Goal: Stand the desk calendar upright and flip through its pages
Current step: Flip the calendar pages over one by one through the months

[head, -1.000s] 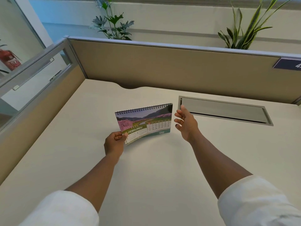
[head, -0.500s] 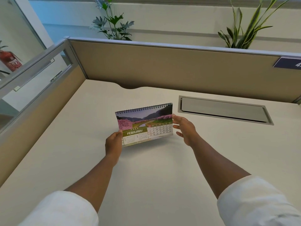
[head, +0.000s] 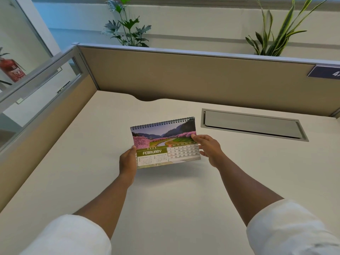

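Broadly, we look down on a cream desk [head: 165, 208] that fills most of the view, closed in by a tan partition [head: 184, 78] running from ten to two o'clock and a second panel with a glass strip [head: 36, 85] along nine o'clock. Beyond the partition, a leafy plant [head: 127, 28] rises at twelve o'clock and a striped sword-leaved plant [head: 276, 32] at one o'clock, while a red fire extinguisher [head: 11, 70] shows through the glass at ten o'clock. A dark blue label [head: 325, 71] sits on the partition at two o'clock. Set into the desk at two o'clock from centre is a grey cable hatch [head: 252, 124], closed. Our two bare forearms reach in from five and seven o'clock, each ending in a rolled white sleeve [head: 287, 229]. At the centre we hold the desk calendar [head: 165, 142], its spiral binding at the top edge and its face tilted toward us, showing the February page with pink blossom trees and a river; its lower edge appears raised just above the desk, with a soft shadow beneath. Our left hand [head: 127, 161] pinches the calendar's lower left corner at eight o'clock, thumb on the front. Our right hand [head: 209, 148] grips the right edge at three o'clock, thumb across the picture and fingers partly spread behind.
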Motion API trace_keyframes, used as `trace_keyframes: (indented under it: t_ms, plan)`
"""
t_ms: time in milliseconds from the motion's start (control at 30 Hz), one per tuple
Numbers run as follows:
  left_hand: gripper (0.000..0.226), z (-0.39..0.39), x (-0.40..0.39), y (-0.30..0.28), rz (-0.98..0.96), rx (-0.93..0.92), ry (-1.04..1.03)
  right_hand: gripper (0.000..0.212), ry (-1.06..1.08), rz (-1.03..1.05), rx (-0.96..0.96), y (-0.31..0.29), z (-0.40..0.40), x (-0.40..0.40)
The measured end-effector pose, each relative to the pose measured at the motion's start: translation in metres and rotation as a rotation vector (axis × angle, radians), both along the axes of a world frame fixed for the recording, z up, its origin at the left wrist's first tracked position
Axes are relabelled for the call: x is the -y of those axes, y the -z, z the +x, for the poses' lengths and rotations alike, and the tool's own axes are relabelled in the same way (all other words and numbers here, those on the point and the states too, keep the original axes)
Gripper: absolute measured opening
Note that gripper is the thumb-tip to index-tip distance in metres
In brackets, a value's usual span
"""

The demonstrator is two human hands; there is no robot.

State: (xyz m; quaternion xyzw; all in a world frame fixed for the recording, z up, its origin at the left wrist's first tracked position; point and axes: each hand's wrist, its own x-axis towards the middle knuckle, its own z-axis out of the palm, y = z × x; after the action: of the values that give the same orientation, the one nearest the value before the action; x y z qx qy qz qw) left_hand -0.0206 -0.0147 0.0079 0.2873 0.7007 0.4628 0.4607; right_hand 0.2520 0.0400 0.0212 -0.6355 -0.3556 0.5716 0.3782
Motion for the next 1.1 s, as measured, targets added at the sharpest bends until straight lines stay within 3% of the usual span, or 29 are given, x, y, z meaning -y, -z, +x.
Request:
trace_keyframes:
  t_ms: [167, 300, 467, 567, 700, 833, 1100]
  plan:
    - [0.042, -0.001, 0.002, 0.001, 0.024, 0.048, -0.017, 0.039, -0.116, 0.013, -0.087, -0.008, 0.0, 0.005]
    - [0.046, -0.003, 0.001, 0.003, 0.027, 0.096, -0.072, 0.066, -0.21, 0.05, -0.345, -0.02, 0.0, 0.007]
    - [0.019, -0.008, -0.005, 0.007, 0.047, 0.061, -0.147, 0.08, -0.233, 0.064, -0.553, -0.034, -0.001, -0.002]
    - [0.027, -0.009, -0.006, 0.015, 0.01, -0.074, -0.138, 0.085, -0.194, 0.112, -0.609, -0.042, -0.005, -0.01]
    - [0.042, -0.005, -0.008, 0.017, -0.036, -0.111, -0.073, 0.076, -0.143, 0.164, -0.746, -0.057, -0.012, -0.02]
    - [0.041, 0.002, -0.01, 0.019, -0.026, -0.208, -0.014, 0.08, -0.14, 0.196, -0.759, -0.067, -0.017, -0.025]
    - [0.036, 0.002, -0.01, 0.02, -0.015, -0.232, -0.056, 0.078, -0.108, 0.193, -0.743, -0.063, -0.015, -0.026]
